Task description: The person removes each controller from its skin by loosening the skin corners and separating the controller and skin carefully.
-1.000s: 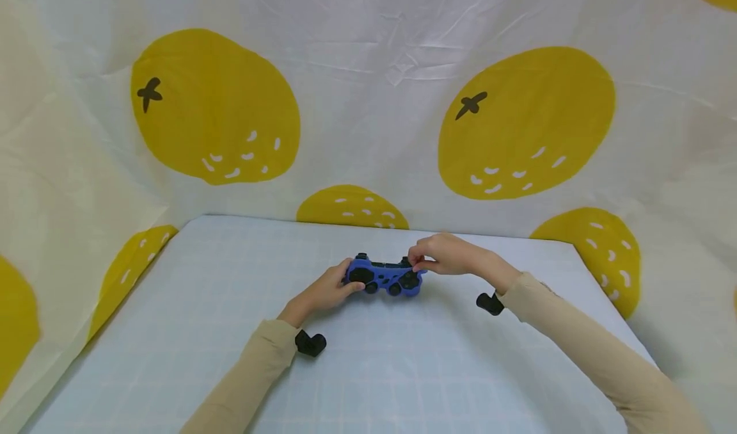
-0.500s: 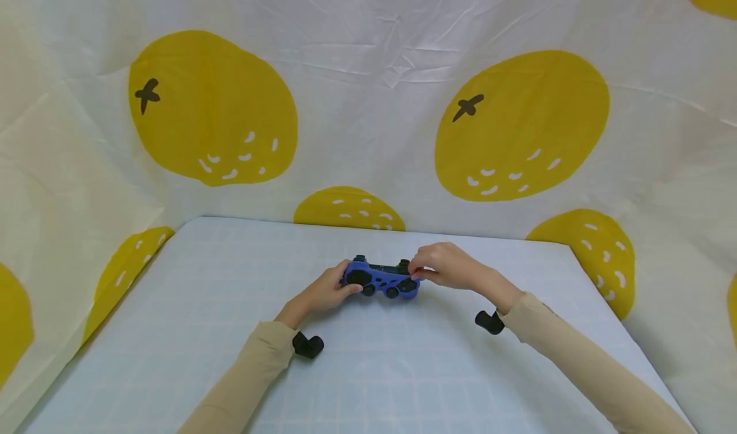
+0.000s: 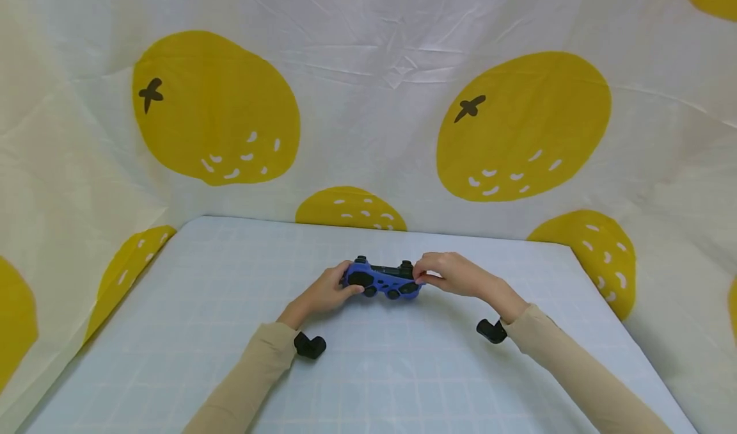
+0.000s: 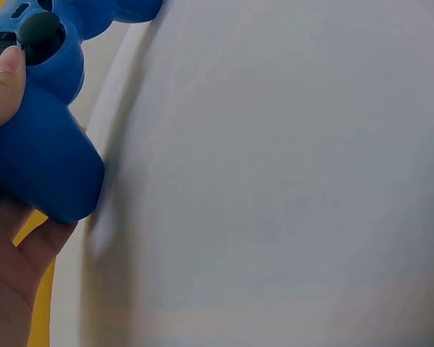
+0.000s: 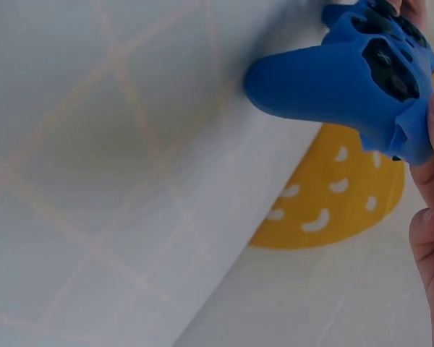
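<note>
A black game controller (image 3: 393, 271) in a blue soft cover (image 3: 380, 285) is held up over the middle of the table. My left hand (image 3: 325, 290) grips its left end, thumb on the front beside a stick (image 4: 40, 30) and fingers behind the blue handle (image 4: 47, 163). At the opposite end my right hand (image 3: 451, 273) pinches the cover's edge near the right shoulder. In the right wrist view that cover edge (image 5: 412, 134) is bent and loose between thumb and fingers. Black casing shows along the controller's top edge.
The table (image 3: 368, 370) has a pale blue checked cloth. Behind it hangs a white curtain (image 3: 368, 114) with large yellow fruit prints. A black wrist device (image 3: 309, 345) sits below the left wrist, another black device (image 3: 491, 331) below the right.
My right hand has moved slightly down towards me, still pinching the cover's edge. More black casing shows along the controller's top. My left hand stays almost in place.
</note>
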The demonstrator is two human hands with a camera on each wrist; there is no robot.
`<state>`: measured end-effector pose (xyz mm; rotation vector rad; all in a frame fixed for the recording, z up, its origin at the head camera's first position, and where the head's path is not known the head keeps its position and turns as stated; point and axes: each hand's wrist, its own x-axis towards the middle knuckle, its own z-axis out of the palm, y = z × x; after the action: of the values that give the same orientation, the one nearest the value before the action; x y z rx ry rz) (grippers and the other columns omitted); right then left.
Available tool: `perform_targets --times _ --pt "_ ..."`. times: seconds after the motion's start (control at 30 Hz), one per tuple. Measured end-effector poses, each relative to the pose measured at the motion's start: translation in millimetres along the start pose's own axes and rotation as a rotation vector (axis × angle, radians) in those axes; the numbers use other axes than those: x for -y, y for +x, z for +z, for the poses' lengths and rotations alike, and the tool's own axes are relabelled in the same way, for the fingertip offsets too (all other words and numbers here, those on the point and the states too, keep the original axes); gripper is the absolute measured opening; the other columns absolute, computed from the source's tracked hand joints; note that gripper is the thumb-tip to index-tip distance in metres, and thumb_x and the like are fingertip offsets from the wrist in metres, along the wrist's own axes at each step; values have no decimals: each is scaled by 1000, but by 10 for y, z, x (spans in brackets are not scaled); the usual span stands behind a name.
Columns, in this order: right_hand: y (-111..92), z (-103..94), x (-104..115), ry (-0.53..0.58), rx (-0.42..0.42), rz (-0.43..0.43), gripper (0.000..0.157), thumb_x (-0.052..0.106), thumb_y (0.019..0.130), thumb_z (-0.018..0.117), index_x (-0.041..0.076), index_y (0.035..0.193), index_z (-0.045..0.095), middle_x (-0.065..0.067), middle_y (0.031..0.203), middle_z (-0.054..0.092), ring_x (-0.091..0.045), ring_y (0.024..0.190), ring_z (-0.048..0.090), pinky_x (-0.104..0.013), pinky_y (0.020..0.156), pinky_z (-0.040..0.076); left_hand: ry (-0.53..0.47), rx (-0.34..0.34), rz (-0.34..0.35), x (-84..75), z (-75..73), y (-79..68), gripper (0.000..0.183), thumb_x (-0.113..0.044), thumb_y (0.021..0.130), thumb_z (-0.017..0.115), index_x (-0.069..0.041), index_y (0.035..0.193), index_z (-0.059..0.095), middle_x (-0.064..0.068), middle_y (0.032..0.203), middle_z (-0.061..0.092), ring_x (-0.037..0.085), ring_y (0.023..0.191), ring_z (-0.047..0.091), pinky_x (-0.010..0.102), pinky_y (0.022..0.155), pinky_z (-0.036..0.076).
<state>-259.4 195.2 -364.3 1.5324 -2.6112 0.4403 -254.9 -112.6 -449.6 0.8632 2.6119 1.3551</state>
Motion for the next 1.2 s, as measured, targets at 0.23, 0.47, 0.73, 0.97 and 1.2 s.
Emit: perform_targets --times 0.23,0.47,0.73,0.97,1.2 --pt "-41 32 -16 2 -15 -2 5 15 90 67 19 93 67 6 90 64 -2 78 57 -26 70 53 -21 17 -15 5 10 19 40 -24 94 63 -3 126 48 11 114 64 17 97 56 36 92 50" --pt "-64 39 -16 -6 -9 -4 6 13 89 68 18 93 67 7 91 64 -2 78 57 -21 69 52 -15 17 -13 2 4 35 45 -26 94 63 -3 129 47 12 118 63 16 100 56 40 96 49" --pt "-96 52 -19 8 24 16 5 13 91 66 17 95 68 8 93 65 -3 80 59 -28 71 55 -24 9 -15 13 -23 59 41 -26 93 64 -5 125 50 9 110 64 16 94 55 34 88 50" --pt "-193 177 -36 52 51 52 6 15 93 64 14 96 68 6 93 66 -1 80 59 -33 71 55 -48 5 -4 15 -16 59 39 -23 92 65 -4 124 51 10 111 64 17 97 57 36 93 50" --pt "-170 207 35 35 26 59 7 13 91 66 14 97 69 7 94 67 -3 82 60 -32 71 55 -43 -5 5 37 -28 35 39 -23 92 65 -3 123 51 11 112 64 18 99 59 37 92 51"
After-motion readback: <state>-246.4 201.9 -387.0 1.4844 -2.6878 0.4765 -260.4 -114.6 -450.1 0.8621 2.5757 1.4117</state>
